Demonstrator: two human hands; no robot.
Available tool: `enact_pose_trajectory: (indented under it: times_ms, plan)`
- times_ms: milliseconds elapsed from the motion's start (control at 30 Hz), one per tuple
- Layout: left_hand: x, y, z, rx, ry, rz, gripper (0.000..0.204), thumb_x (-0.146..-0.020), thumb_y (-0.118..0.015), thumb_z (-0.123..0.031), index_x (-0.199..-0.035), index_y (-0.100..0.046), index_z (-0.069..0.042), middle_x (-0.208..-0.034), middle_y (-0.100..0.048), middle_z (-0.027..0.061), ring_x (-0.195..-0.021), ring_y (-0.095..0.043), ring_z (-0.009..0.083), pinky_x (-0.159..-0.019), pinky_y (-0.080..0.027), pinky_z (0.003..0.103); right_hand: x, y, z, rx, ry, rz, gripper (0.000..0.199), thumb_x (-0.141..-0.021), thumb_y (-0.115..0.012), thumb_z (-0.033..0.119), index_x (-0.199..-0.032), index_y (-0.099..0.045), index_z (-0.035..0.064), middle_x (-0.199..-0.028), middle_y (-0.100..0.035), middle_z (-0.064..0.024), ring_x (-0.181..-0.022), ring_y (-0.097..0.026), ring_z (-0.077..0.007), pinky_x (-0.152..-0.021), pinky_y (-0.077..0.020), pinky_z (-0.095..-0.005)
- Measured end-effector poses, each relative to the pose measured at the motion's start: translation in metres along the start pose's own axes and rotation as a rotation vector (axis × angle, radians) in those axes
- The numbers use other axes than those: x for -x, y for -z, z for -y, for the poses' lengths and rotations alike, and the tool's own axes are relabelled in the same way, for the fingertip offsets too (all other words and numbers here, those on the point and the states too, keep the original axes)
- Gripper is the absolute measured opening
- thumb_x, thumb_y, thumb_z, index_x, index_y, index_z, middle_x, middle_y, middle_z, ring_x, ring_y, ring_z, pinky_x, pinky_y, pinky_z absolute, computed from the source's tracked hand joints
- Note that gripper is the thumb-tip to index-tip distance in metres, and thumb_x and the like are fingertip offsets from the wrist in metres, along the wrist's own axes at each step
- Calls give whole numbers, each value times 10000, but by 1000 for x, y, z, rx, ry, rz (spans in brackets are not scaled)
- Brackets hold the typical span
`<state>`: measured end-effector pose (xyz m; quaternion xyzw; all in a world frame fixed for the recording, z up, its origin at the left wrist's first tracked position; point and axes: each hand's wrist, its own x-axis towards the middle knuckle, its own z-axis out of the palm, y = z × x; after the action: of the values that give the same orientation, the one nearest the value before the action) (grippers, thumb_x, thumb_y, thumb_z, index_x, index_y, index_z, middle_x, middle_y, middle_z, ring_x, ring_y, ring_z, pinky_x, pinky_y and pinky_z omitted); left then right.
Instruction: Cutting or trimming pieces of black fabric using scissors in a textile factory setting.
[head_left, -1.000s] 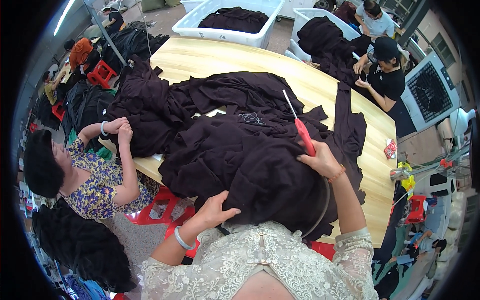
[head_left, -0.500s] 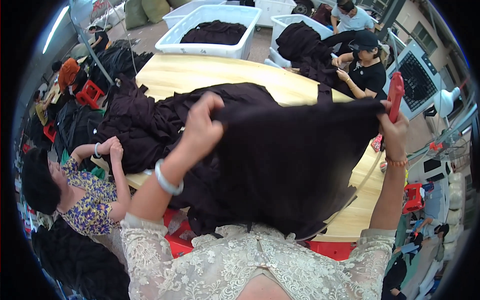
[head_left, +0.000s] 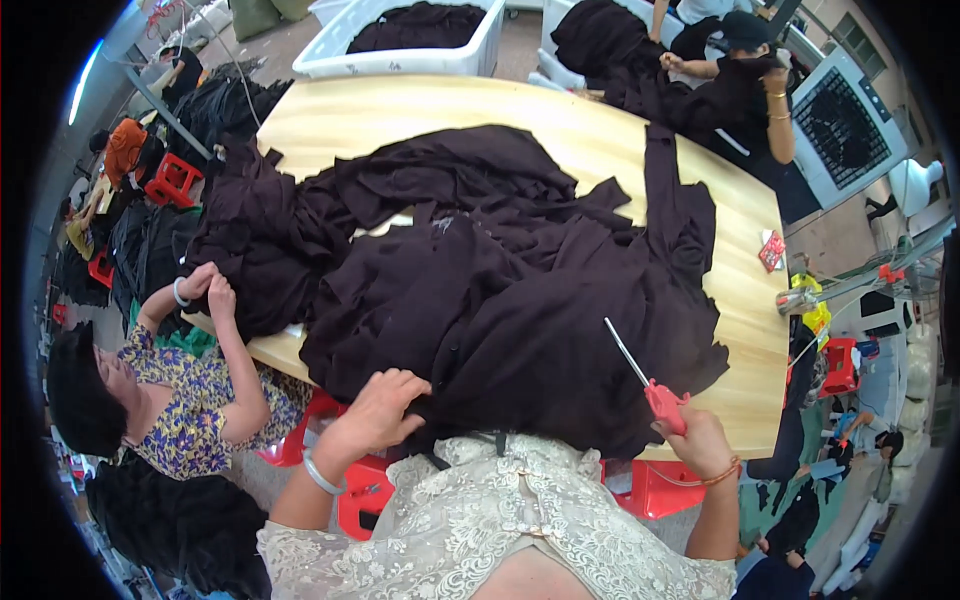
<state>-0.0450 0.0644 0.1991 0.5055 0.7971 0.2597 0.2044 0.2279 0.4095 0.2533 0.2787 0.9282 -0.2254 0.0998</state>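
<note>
A dark brown-black garment (head_left: 550, 330) lies loosely spread across the pale wooden table (head_left: 740, 350), its near edge close to my body. At that near edge, left of centre, my left hand (head_left: 380, 408) rests against the cloth, fingers stretched and thumb apart. Closed around a pink-red handle, my right hand (head_left: 700, 445) is at the garment's near right side. The red-handled tool (head_left: 664, 405) has a long thin metal shaft pointing up and left over the cloth. Its exact kind I cannot make out.
A heap of dark cloth (head_left: 265, 250) lies at the table's left, beside a co-worker's hands (head_left: 208, 285). Behind the table stands a white bin (head_left: 400, 65) of dark cloth. Another person (head_left: 750, 110) handles garments at the far right. A small red-and-white packet (head_left: 771, 251) lies near the right edge.
The garment was stretched up between both hands; now it lies down on the table. Both hands have come down toward me, the left off the raised cloth, the right still with the red-handled tool.
</note>
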Motion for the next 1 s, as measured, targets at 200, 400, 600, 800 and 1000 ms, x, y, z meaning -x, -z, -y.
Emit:
enact_pose_trajectory:
  times_ms: [200,400,600,800,1000]
  plan:
    - [-9,-43,-15,951,278,-277,558,-791,-768,-171,-1230,-484,23,-1090,-609,91,-1004,-566,136,-904,-448,285,-5,-19,27,215,13,-233,226,-750,-664,11,-920,-517,34,-1118,-551,-187,-879,-607,-398,-654,-483,-463]
    - [-45,-43,-17,1453,333,-329,316,-890,-666,-131,-1148,-557,17,-1047,-633,40,-939,-576,74,-879,-458,237,-16,-25,60,-180,315,-392,335,-723,-613,-94,-1023,-520,21,-984,-602,-167,-846,-623,-355,-699,-509,-400]
    - [-50,-52,-8,1329,355,-451,137,-838,-692,-20,-964,-649,9,-898,-672,20,-767,-606,61,-744,-497,196,-21,-18,82,-56,507,-116,340,-709,-692,-2,-1022,-569,50,-868,-612,-108,-837,-590,-297,-718,-480,-380]
    - [-49,-54,-7,975,158,-589,79,-781,-665,76,-848,-672,35,-864,-655,30,-784,-587,82,-730,-467,208,-25,-12,88,-10,472,103,272,-770,-674,73,-1008,-542,66,-829,-621,-118,-790,-616,-302,-688,-480,-398]
    - [-46,-59,-4,774,120,-692,85,-732,-644,119,-782,-634,52,-838,-641,61,-776,-588,99,-720,-461,215,-23,-4,97,73,466,199,238,-832,-652,180,-1009,-529,78,-696,-611,-119,-669,-636,-310,-592,-479,-416]
